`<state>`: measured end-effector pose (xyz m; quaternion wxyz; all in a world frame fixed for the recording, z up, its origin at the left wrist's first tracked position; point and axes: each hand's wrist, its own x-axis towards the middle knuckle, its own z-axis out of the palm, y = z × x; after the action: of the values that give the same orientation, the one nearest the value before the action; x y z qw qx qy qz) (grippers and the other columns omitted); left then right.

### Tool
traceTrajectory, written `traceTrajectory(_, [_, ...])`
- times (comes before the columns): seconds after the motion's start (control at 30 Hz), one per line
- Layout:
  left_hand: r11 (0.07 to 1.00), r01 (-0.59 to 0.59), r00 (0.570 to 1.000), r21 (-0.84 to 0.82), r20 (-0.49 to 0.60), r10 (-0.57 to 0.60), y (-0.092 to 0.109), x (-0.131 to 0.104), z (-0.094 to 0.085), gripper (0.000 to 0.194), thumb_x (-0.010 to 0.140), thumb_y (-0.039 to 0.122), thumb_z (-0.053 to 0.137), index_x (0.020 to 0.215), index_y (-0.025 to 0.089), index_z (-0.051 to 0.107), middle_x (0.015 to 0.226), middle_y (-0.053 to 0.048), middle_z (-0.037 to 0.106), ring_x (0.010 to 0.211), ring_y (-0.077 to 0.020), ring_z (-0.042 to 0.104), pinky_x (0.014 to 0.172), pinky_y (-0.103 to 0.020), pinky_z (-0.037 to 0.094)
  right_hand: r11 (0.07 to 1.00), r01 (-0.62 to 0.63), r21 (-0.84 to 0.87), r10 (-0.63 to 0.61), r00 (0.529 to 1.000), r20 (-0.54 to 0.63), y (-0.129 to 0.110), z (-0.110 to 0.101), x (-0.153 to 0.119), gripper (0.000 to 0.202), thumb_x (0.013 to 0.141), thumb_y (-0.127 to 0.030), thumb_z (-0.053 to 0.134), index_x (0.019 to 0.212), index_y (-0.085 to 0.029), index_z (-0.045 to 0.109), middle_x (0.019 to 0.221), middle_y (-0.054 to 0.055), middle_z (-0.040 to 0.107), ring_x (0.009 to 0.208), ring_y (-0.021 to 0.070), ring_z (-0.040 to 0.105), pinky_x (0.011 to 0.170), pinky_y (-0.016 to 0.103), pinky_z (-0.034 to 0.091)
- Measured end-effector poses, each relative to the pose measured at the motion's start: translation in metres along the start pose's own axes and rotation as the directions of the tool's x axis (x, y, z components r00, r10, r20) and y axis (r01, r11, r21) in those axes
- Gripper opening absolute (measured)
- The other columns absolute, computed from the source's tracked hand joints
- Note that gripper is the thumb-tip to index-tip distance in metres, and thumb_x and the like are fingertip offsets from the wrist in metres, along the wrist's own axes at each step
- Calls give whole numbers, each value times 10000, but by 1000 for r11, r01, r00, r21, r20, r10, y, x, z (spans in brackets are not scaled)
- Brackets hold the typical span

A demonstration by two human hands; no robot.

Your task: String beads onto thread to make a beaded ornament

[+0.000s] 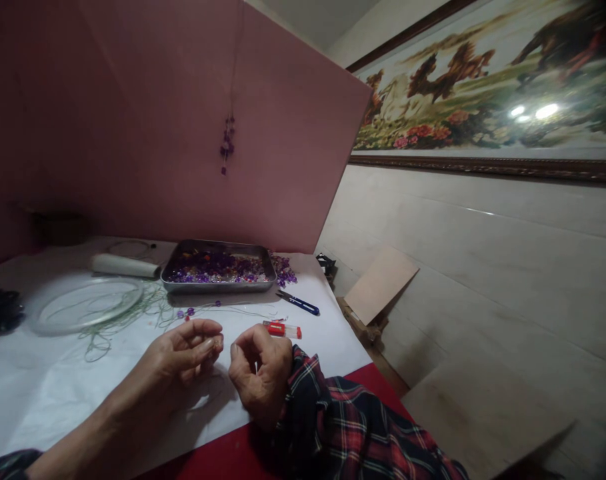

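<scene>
Above the front of the white-covered table, my left hand point(185, 353) is closed in a pinch, thumb against the fingers. Whatever lies at its fingertips is too small to make out. My right hand point(261, 375) is just to the right, fingers curled and thumb pressed in, and the hands do not touch. Any thread or bead in it is hidden. Just beyond the hands lie a few purple beads point(185, 313) by a thin cord. A red and clear lighter point(285, 330) rests behind my right hand, with blue-handled thread snips point(299, 303) farther back.
A metal tray point(220, 288) holds many purple, clear and orange beads; more purple beads point(285, 270) spill beside it. Leftward are tangled green cord point(125, 315), a white ring point(50, 327) and a pale roll point(125, 265). A beaded strand point(227, 143) hangs against the pink panel point(157, 133).
</scene>
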<state>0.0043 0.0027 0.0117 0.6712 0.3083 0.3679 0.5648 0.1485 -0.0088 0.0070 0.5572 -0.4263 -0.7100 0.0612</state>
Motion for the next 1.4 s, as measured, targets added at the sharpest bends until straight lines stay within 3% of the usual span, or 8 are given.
traceTrajectory(0.8, [1000,0,1000,-8,16,0,0,-2,2,326,470,157,904,745,166,730,619,-16,720,516,-84,606,448,-123,457,1000,-21,-16,20,999,-29,6,4,-3,162,756,-221,508,601,-199,468,441,-81,358,378,66,327,434,230,227])
traceTrajectory(1.0, [1000,7,1000,-9,31,-6,1,-3,3,308,487,155,898,747,166,734,629,-14,717,521,-77,599,470,-123,459,1000,10,-19,-10,1000,20,3,0,-2,170,765,-222,494,599,-200,464,446,-78,356,379,68,338,426,227,229])
traceTrajectory(1.2, [1000,13,999,-3,40,-13,-1,-1,-1,297,524,148,887,777,173,732,639,-16,715,550,-91,616,499,-146,477,1000,2,-17,-3,996,-94,2,5,-3,182,728,-227,477,552,-198,438,414,-75,342,361,68,313,426,235,213])
traceTrajectory(1.4, [1000,16,999,-9,38,-16,-1,1,-3,342,483,155,910,775,168,731,638,-14,721,559,-82,625,527,-127,497,1000,-15,5,15,1000,-25,1,0,0,173,755,-219,501,588,-198,461,443,-78,351,380,67,334,424,228,223])
